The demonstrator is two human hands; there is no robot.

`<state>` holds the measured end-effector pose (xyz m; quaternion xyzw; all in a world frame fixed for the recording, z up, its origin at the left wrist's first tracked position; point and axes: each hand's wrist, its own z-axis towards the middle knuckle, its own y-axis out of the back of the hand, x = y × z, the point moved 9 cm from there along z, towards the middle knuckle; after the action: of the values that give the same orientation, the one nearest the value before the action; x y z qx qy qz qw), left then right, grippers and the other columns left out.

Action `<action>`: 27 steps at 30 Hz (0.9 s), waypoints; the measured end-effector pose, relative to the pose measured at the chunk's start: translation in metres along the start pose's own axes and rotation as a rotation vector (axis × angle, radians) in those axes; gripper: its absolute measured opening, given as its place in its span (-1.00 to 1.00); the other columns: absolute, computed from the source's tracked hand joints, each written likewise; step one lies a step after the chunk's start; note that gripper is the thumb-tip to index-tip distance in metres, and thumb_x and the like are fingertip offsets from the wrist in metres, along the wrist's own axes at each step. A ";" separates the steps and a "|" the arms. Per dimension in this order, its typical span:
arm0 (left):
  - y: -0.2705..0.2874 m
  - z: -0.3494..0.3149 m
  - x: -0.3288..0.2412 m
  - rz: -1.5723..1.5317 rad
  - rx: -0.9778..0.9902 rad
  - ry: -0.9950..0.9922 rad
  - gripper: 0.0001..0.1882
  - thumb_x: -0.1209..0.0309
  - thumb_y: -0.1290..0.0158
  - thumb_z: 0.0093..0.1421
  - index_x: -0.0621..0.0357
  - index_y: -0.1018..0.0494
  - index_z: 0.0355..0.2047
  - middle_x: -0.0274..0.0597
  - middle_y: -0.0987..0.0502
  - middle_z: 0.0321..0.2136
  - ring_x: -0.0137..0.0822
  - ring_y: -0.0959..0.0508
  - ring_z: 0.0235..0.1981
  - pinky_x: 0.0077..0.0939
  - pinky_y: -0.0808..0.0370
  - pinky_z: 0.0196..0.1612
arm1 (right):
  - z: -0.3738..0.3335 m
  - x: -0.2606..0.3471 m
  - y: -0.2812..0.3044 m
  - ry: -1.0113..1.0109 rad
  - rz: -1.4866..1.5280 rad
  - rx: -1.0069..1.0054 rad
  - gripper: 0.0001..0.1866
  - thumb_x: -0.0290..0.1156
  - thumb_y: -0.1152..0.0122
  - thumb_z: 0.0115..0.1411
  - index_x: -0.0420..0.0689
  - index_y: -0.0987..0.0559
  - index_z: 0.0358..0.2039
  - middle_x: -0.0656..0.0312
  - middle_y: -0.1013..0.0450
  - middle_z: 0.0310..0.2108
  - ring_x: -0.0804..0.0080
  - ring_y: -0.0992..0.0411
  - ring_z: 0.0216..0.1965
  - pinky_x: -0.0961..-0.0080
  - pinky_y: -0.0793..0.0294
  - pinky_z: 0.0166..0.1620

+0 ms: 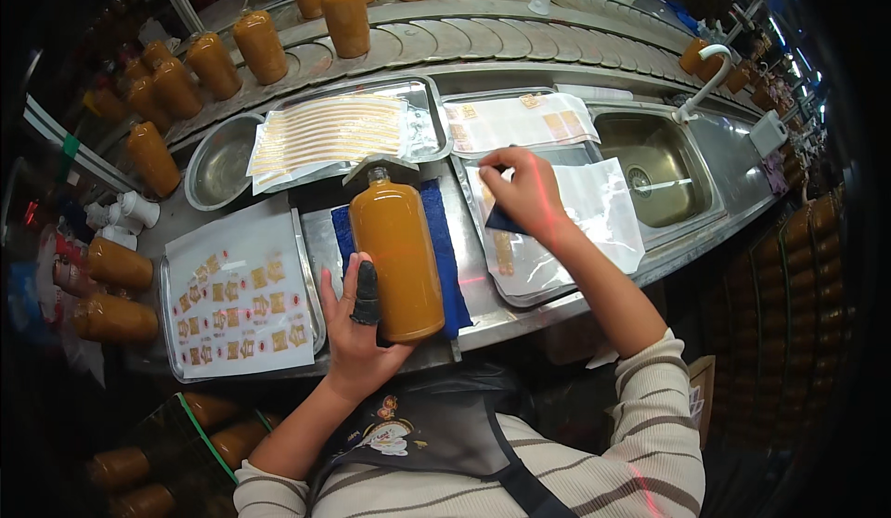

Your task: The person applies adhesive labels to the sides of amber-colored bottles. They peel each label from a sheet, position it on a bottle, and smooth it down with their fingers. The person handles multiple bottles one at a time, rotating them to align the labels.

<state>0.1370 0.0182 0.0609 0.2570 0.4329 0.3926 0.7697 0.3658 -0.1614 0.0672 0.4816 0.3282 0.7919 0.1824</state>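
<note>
A large amber-brown glass bottle (397, 258) with a short clear neck lies tilted on a blue cloth (449, 267). My left hand (360, 337) cups its base and lower left side, and one finger wears a black cover. Over the right-hand tray, my right hand (527, 193) is closed, fingers pinched together. A dark blue flat piece (502, 220) sticks out below its fingers; its exact kind is unclear. Beneath that hand, a white backing sheet (594, 230) with gold decals along its left side lies on a metal tray (534, 299).
A tray at left holds a sheet of small gold and red decals (243, 309). Behind the bottle are a sheet of gold strips (329, 133) and a round metal bowl (209, 170). A sink (654, 161) is at right. Brown bottles (345, 19) stand on a slatted conveyor (464, 40).
</note>
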 end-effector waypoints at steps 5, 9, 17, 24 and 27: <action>0.000 -0.004 0.011 -0.059 0.007 0.026 0.15 0.25 -0.43 -0.05 0.36 0.00 0.42 0.28 -0.17 0.36 0.17 -0.19 0.40 0.38 0.11 0.37 | 0.103 -0.097 -0.041 -0.304 -0.358 0.068 -0.67 -0.22 -0.28 0.07 -0.19 -0.70 -0.25 -0.05 -0.63 -0.23 -0.02 -0.59 -0.13 0.18 -0.54 -0.04; -0.004 -0.008 0.017 -0.091 0.044 0.064 0.20 0.21 -0.45 -0.07 0.32 0.04 0.44 0.26 -0.14 0.38 0.16 -0.18 0.41 0.48 0.09 0.33 | 0.140 -0.108 -0.064 -0.471 -0.378 0.193 -0.63 -0.24 -0.30 0.06 -0.23 -0.70 -0.20 -0.10 -0.61 -0.11 -0.05 -0.57 -0.03 0.15 -0.57 -0.02; -0.005 -0.010 0.020 -0.141 0.022 0.068 0.15 0.19 -0.44 -0.06 0.31 -0.04 0.42 0.25 -0.14 0.38 0.14 -0.21 0.40 0.50 0.04 0.30 | 0.160 -0.131 -0.082 -0.484 -0.305 0.193 -0.68 -0.32 -0.31 0.05 -0.26 -0.70 -0.23 -0.13 -0.61 -0.14 -0.05 -0.58 -0.04 0.19 -0.56 -0.01; 0.000 -0.006 0.019 -0.195 -0.023 0.034 0.13 0.24 -0.44 -0.07 0.31 -0.06 0.42 0.23 -0.16 0.38 0.15 -0.24 0.38 0.45 0.00 0.30 | 0.152 -0.128 -0.042 -0.217 -0.118 -0.064 -0.77 -0.28 -0.32 0.05 -0.15 -0.69 -0.34 0.04 -0.64 -0.36 0.14 -0.61 -0.25 0.29 -0.53 -0.12; 0.005 -0.006 0.024 -0.230 -0.044 0.087 0.24 0.21 -0.46 -0.12 0.28 0.05 0.45 0.29 -0.09 0.39 0.19 -0.20 0.39 0.40 0.09 0.34 | 0.134 -0.071 -0.008 -0.050 -0.073 -0.074 -0.76 -0.32 -0.32 0.12 -0.23 -0.68 -0.30 0.08 -0.63 -0.37 0.30 -0.60 -0.31 0.42 -0.51 -0.16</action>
<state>0.1369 0.0411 0.0509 0.1718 0.4837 0.3218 0.7956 0.5168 -0.1524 0.0590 0.4821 0.3112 0.7840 0.2369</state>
